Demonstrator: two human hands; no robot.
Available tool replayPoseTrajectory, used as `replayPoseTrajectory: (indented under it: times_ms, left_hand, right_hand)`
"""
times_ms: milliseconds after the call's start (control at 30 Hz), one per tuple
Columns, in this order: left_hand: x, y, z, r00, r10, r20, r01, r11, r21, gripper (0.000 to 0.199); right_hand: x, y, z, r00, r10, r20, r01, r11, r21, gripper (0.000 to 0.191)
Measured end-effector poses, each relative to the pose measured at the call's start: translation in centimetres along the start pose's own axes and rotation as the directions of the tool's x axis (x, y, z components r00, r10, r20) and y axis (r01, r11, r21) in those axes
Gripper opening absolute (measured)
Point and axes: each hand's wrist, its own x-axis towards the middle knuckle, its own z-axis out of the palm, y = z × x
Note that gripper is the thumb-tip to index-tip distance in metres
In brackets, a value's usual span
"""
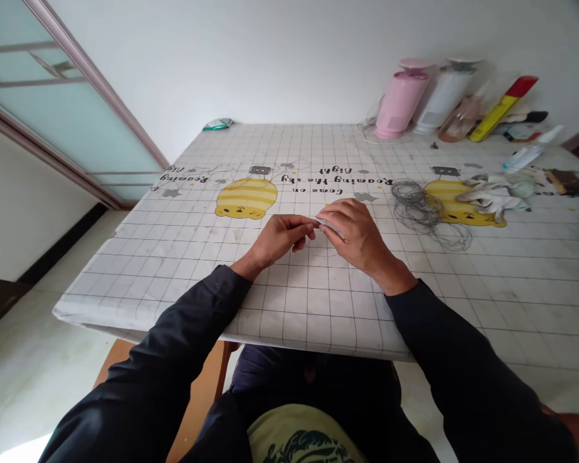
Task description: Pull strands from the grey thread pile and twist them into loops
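My left hand (285,236) and my right hand (353,231) meet fingertip to fingertip above the tablecloth (289,302). Each is closed in a pinch, thumb against forefinger. Whatever lies between the fingertips is too small to make out. To the right of my right hand, a loose tangle of thin grey wire (415,209) rests on the cloth. Beyond the wire lies a crumpled pale cloth or glove (495,196).
Along the wall at the back right stand a pink cylindrical container (401,103), a white one (444,96), a bottle (460,119) and a yellow-red box (504,109). A clear bottle (531,151) leans nearby. A green packet (218,124) lies at the back left.
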Motion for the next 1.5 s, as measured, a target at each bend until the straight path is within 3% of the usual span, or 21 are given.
replayPoseTrajectory:
  times_ms: [333, 467, 567, 700, 967, 1233, 1367, 1500]
  left_hand:
    - [-0.5, -0.2, -0.2, 0.997, 0.04, 0.07, -0.056, 0.968, 0.245, 0.026]
    - [-0.8, -1.0, 0.0, 0.985, 0.171, 0.019, -0.163, 0.893, 0.419, 0.023]
    - [-0.8, -1.2, 0.3, 0.973, 0.227, -0.048, -0.174, 0.85, 0.497, 0.021]
    - [-0.7, -1.3, 0.5, 0.967, 0.23, -0.107, -0.159, 0.877, 0.453, 0.021]
    - [-0.7, -1.8, 0.8, 0.953, 0.234, -0.192, -0.142, 0.905, 0.401, 0.017]
    - [-0.7, -1.5, 1.4, 0.951, 0.127, -0.281, -0.035, 0.95, 0.309, 0.013]
    - [-0.5, -1.8, 1.5, 0.954, 0.124, -0.274, -0.032, 0.948, 0.315, 0.013]
    - [-0.6, -2.0, 1.3, 0.953, 0.196, -0.229, -0.086, 0.905, 0.417, 0.016]
  right_hand:
    - [-0.7, 1.2, -0.6, 0.997, 0.07, 0.024, -0.073, 0.988, 0.137, 0.028]
    - [-0.8, 1.3, -0.8, 0.99, 0.138, 0.008, -0.137, 0.976, 0.17, 0.024]
    - [-0.9, 1.3, -0.6, 0.985, 0.165, -0.047, -0.155, 0.973, 0.168, 0.022]
    - [-1.0, 1.0, -0.3, 0.975, 0.199, -0.101, -0.18, 0.969, 0.169, 0.018]
    - [-1.1, 0.8, 0.0, 0.989, 0.136, -0.064, -0.127, 0.984, 0.122, 0.029]
    - [-1.3, 0.5, 0.4, 0.992, 0.123, 0.003, -0.123, 0.982, 0.142, 0.025]
    - [-1.1, 0.8, 0.0, 0.996, 0.089, 0.022, -0.091, 0.988, 0.129, 0.025]
    - [-0.9, 1.3, -0.5, 0.999, 0.034, 0.035, -0.036, 0.997, 0.07, 0.027]
